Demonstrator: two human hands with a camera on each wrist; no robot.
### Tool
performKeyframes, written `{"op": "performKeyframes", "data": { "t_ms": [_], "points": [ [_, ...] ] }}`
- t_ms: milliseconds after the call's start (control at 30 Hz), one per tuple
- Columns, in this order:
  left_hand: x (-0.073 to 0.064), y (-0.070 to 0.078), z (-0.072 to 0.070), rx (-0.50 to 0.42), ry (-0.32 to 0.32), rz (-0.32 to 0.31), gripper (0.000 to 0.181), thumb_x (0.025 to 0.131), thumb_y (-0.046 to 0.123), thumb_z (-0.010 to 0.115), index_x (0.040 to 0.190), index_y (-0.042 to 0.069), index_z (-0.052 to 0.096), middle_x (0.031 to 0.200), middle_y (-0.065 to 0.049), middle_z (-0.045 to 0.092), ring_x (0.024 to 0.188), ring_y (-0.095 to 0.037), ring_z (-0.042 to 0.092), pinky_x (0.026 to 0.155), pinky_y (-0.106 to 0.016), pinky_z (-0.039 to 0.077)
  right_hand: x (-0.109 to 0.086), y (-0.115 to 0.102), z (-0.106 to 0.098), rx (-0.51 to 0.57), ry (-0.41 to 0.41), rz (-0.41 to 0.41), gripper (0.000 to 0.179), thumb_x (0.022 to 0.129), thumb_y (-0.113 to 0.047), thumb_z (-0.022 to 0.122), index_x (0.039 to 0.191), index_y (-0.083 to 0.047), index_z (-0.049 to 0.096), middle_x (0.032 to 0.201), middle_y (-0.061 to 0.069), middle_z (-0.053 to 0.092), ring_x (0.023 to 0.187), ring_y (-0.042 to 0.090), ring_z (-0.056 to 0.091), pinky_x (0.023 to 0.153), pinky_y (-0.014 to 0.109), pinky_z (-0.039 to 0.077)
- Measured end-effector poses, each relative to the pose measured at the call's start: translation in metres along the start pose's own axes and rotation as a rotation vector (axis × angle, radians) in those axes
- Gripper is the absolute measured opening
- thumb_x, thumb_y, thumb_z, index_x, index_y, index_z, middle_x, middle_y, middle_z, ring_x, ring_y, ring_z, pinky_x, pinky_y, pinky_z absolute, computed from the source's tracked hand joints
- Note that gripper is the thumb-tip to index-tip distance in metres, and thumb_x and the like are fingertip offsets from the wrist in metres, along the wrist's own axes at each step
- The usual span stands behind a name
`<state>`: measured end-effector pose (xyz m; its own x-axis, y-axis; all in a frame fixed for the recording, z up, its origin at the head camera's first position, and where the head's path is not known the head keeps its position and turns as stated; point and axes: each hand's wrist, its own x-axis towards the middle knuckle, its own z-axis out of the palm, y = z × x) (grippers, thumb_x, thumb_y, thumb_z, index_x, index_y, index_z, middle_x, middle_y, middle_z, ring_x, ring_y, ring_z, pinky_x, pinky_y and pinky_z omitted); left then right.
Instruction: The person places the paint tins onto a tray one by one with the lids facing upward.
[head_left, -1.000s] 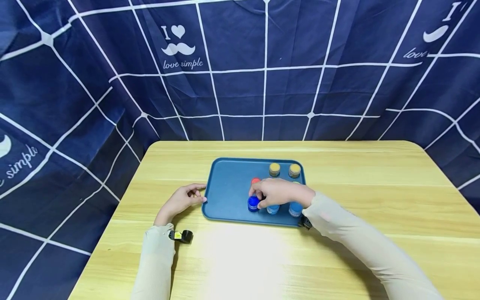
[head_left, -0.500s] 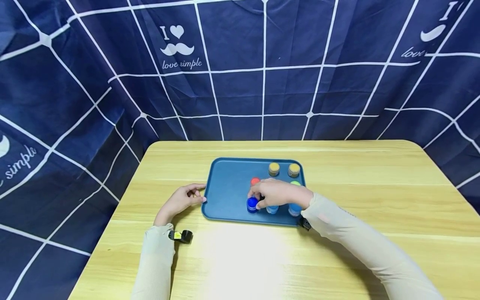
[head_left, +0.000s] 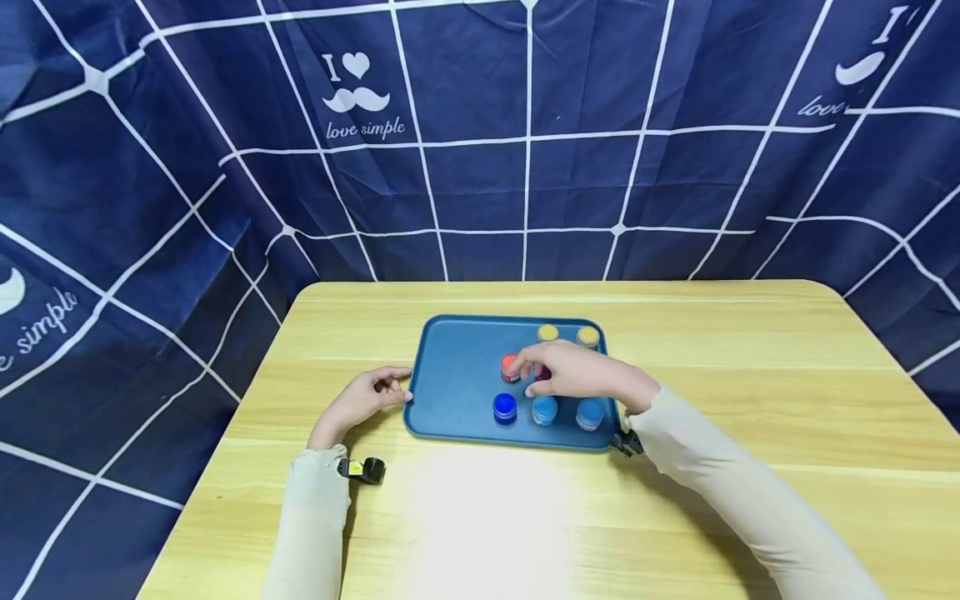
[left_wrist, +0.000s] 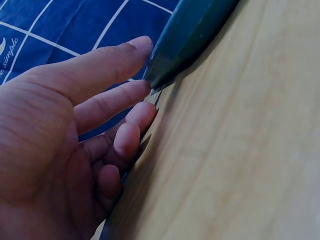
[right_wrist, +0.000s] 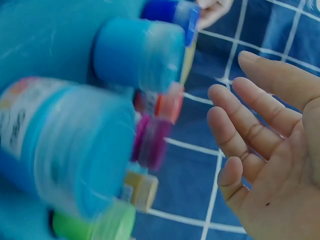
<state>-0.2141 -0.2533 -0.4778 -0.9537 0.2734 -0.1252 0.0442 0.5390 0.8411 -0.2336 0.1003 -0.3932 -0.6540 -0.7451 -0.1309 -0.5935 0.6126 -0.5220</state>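
Observation:
My right hand (head_left: 573, 371) hovers over the tray with its fingers spread and nothing in them, its fingertips overlapping a red paint jar (head_left: 509, 367) in the head view. A dark blue paint jar (head_left: 505, 408) stands upright at the front of the tray (head_left: 453, 367), left of a light blue jar (head_left: 544, 410) and a mid-blue jar (head_left: 589, 414). A purple jar (right_wrist: 152, 142) and a green jar (right_wrist: 100, 222) show in the right wrist view, mostly hidden by that hand from the head. My left hand (head_left: 363, 406) touches the tray's left rim with thumb and forefinger.
Two yellow-topped jars (head_left: 587, 337) stand along the tray's back edge. The wooden table (head_left: 720, 350) extends around the tray, with a dark blue patterned curtain (head_left: 472, 183) behind it. Each wrist carries a small black camera (head_left: 372, 471).
My right hand has let go of the dark blue jar and moved up and right, uncovering the front jars. The left hand stays at the rim.

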Motion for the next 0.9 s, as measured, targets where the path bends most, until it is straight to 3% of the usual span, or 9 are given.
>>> {"op": "performKeyframes", "data": {
  "t_ms": [267,567,767,900],
  "points": [
    [0.0,0.0,-0.003,0.039,0.01,0.002,0.047,0.09,0.026,0.068,0.131,0.004,0.059,0.089,-0.003,0.059,0.075,-0.015,0.048,0.062,-0.022,0.04,-0.027,0.017,-0.016,0.107,0.131,0.058,0.037,0.094,-0.018,0.062,0.128,-0.003,0.059,0.119,0.014,0.065,0.107,0.027,0.06,0.092,0.051,0.049],
    [0.001,-0.001,0.0,0.034,0.01,-0.001,0.045,0.091,0.025,0.067,0.131,0.003,0.059,0.091,-0.005,0.058,0.074,-0.016,0.047,0.06,-0.022,0.04,-0.061,0.042,-0.027,0.136,0.383,0.109,0.031,0.096,-0.018,0.06,0.125,-0.007,0.061,0.111,0.012,0.067,0.098,0.015,0.059,0.082,0.033,0.043],
    [-0.004,0.009,0.001,0.036,0.009,-0.009,0.044,0.094,0.021,0.063,0.131,-0.001,0.057,0.089,-0.006,0.056,0.072,-0.016,0.045,0.057,-0.022,0.038,-0.082,0.055,-0.035,0.151,0.479,0.171,0.035,0.098,-0.018,0.057,0.13,-0.005,0.058,0.124,0.015,0.063,0.102,0.0,0.054,0.084,0.019,0.042],
    [-0.003,0.009,0.001,0.053,0.01,-0.005,0.043,0.095,0.019,0.062,0.132,-0.002,0.056,0.087,-0.004,0.054,0.072,-0.016,0.044,0.058,-0.022,0.037,-0.093,0.062,-0.037,0.135,0.518,0.205,0.038,0.098,-0.02,0.056,0.133,-0.005,0.056,0.134,0.016,0.057,0.109,0.008,0.055,0.091,0.027,0.044]
  ]
}}
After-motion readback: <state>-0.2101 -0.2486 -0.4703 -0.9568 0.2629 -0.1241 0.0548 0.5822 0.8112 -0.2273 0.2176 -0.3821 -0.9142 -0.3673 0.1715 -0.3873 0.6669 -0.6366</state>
